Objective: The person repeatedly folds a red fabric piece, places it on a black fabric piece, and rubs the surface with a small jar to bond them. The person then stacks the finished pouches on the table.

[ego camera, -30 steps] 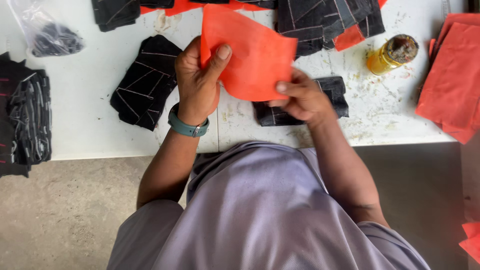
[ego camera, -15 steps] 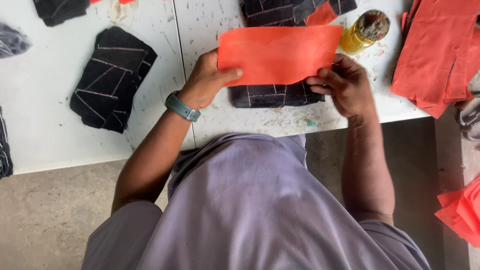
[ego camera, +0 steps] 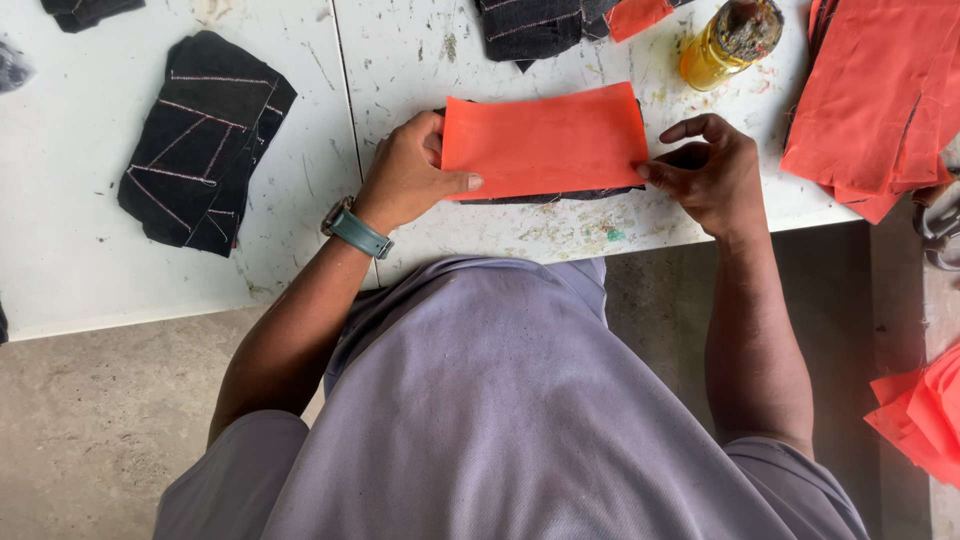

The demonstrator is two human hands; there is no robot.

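Both hands, left hand and right hand, pinch the orange fabric piece by its ends, laying it onto the black stitched panel beneath; aligning edges seems next.

We can see only thin dark edges of the black cloth piece; the orange cloth sheet covers the rest. At twelve o'clock, the dark cloth pile is cut off by the top edge. At three o'clock, the orange stack runs off the picture.
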